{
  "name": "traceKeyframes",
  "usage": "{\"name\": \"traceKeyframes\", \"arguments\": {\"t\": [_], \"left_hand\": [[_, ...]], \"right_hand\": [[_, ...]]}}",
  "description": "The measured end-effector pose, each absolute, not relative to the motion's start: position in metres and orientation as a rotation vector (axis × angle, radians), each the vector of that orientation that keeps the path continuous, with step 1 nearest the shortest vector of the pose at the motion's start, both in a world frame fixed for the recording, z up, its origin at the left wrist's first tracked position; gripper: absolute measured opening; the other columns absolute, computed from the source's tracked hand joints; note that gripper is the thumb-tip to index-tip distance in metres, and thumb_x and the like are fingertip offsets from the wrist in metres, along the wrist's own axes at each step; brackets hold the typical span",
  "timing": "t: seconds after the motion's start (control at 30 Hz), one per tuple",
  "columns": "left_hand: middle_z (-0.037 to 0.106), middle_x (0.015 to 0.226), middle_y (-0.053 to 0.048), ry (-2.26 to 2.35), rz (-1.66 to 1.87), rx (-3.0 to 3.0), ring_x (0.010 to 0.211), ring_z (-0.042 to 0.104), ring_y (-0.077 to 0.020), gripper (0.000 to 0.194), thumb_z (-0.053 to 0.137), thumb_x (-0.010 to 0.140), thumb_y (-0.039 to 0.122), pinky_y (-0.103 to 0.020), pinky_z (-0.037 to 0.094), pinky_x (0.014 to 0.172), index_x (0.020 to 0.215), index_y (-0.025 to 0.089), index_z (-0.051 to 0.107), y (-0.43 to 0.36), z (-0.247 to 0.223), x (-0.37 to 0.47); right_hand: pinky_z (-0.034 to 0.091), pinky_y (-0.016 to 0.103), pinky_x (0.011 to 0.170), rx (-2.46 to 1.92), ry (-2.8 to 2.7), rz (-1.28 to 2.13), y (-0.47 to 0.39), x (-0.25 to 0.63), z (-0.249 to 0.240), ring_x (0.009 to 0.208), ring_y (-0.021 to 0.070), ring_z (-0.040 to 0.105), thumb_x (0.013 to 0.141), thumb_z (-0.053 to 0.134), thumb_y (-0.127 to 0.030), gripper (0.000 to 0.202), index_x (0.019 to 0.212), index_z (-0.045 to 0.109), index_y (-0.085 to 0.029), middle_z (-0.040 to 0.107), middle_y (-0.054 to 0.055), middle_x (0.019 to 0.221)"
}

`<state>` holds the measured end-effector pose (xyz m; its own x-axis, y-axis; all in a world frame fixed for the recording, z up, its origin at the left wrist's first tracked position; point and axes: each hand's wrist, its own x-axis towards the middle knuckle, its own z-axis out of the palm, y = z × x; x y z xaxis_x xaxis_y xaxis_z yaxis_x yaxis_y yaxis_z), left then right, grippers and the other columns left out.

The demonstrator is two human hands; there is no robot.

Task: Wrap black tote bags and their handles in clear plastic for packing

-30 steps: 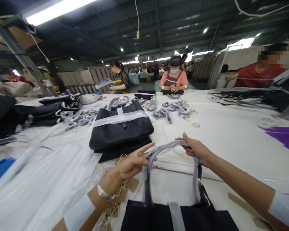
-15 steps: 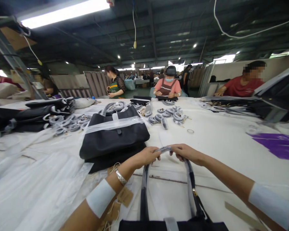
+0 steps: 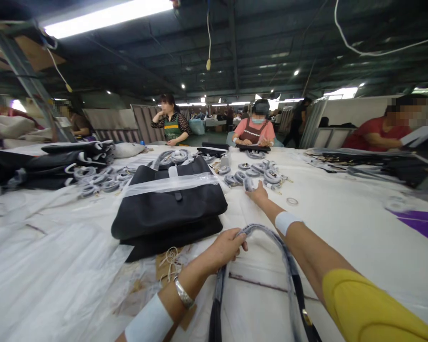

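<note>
My left hand (image 3: 228, 247) is closed around the plastic-wrapped handle (image 3: 267, 231) of a black bag, holding the loop up; the bag's body lies below the view. Stretched forward over the table, my right hand (image 3: 258, 194) has its fingers on a greyish translucent roll (image 3: 248, 184), whose exact kind I cannot make out. That roll stands beside several coiled, wrapped straps (image 3: 260, 167) with gold-coloured hardware. Left of my hands lies a stack of black bags (image 3: 174, 204), the top one with a clear plastic strip across it.
Brown paper tags with white strings (image 3: 167, 266) lie by my left forearm. White sheeting (image 3: 50, 275) spreads at left, near folded black pieces (image 3: 67, 159) and more coiled straps (image 3: 103, 179). A thin ring (image 3: 291, 201) and purple sheets (image 3: 423, 225) lie right. Co-workers (image 3: 255, 128) are across the table.
My right hand has let go of the handle and moved forward to the translucent roll. My left hand keeps hold of the handle, and the bag's body has dropped out of view.
</note>
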<state>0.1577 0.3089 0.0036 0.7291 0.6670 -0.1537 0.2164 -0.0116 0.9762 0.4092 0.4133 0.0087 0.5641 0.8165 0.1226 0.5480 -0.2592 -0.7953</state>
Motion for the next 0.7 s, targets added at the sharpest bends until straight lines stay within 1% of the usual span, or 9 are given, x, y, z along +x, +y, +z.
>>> {"name": "traceKeyframes", "arguments": {"t": [0.1,0.17,0.27,0.4,0.5,0.57,0.63,0.7], "left_hand": [[0.053,0.070,0.001,0.730,0.464,1.478,0.051,0.038,-0.0081,0.031,0.054,0.087,0.046,-0.021,0.029,0.046,0.077,0.017,0.055,0.309,0.006,0.150],[0.055,0.077,0.000,0.723,0.488,1.400,0.052,0.037,-0.0066,0.030,0.057,0.086,0.047,-0.021,0.028,0.046,0.082,0.017,0.055,0.309,0.010,0.145],[0.055,0.079,0.001,0.720,0.511,1.306,0.051,0.035,-0.0052,0.033,0.062,0.083,0.048,-0.020,0.026,0.046,0.087,0.016,0.054,0.309,0.021,0.141],[0.053,0.078,0.001,0.686,0.514,1.219,0.050,0.033,-0.0032,0.034,0.069,0.081,0.044,-0.018,0.024,0.044,0.085,0.014,0.053,0.303,0.049,0.141],[0.054,0.080,0.000,0.610,0.502,1.156,0.048,0.029,-0.0012,0.031,0.070,0.083,0.040,-0.016,0.021,0.042,0.086,0.014,0.053,0.290,0.080,0.139],[0.052,0.077,0.001,0.546,0.498,1.117,0.048,0.028,-0.0007,0.030,0.071,0.083,0.038,-0.014,0.019,0.041,0.085,0.014,0.053,0.277,0.100,0.135],[0.047,0.072,0.003,0.491,0.503,1.086,0.048,0.029,-0.0008,0.033,0.074,0.082,0.039,-0.013,0.018,0.040,0.083,0.014,0.053,0.263,0.115,0.130],[0.045,0.071,0.004,0.458,0.519,1.061,0.048,0.030,-0.0010,0.038,0.076,0.080,0.045,-0.011,0.019,0.040,0.084,0.014,0.055,0.250,0.126,0.124]], "right_hand": [[0.055,0.044,0.088,-1.765,-0.994,0.558,0.393,0.409,0.019,0.104,0.0228,0.064,0.095,0.060,-0.037,0.032,0.119,0.060,-0.016,0.063,0.009,0.121],[0.056,0.040,0.087,-1.607,-0.973,0.644,0.367,0.408,0.037,0.103,0.0203,0.066,0.097,0.055,-0.038,0.028,0.116,0.061,-0.017,0.066,0.009,0.121],[0.055,0.039,0.094,-1.380,-0.978,0.752,0.310,0.401,0.072,0.113,0.0194,0.064,0.099,0.047,-0.039,0.026,0.112,0.063,-0.023,0.065,0.007,0.128],[0.046,0.047,0.108,-0.916,-0.850,1.034,0.216,0.364,0.106,0.128,0.0252,0.054,0.091,0.059,-0.038,0.026,0.112,0.065,-0.024,0.064,0.006,0.131],[0.041,0.046,0.113,-0.811,-0.753,1.108,0.155,0.321,0.109,0.133,0.0260,0.049,0.091,0.060,-0.037,0.027,0.115,0.066,-0.025,0.062,0.006,0.133],[0.040,0.046,0.114,-0.788,-0.699,1.114,0.127,0.291,0.102,0.134,0.0260,0.048,0.092,0.060,-0.037,0.026,0.114,0.066,-0.025,0.062,0.005,0.134],[0.041,0.045,0.114,-0.761,-0.621,1.094,0.108,0.266,0.092,0.133,0.0254,0.048,0.090,0.062,-0.035,0.023,0.111,0.067,-0.026,0.063,0.003,0.131],[0.042,0.044,0.113,-0.730,-0.536,1.068,0.096,0.246,0.084,0.130,0.0246,0.051,0.087,0.066,-0.034,0.018,0.103,0.068,-0.026,0.066,0.002,0.124]]}}
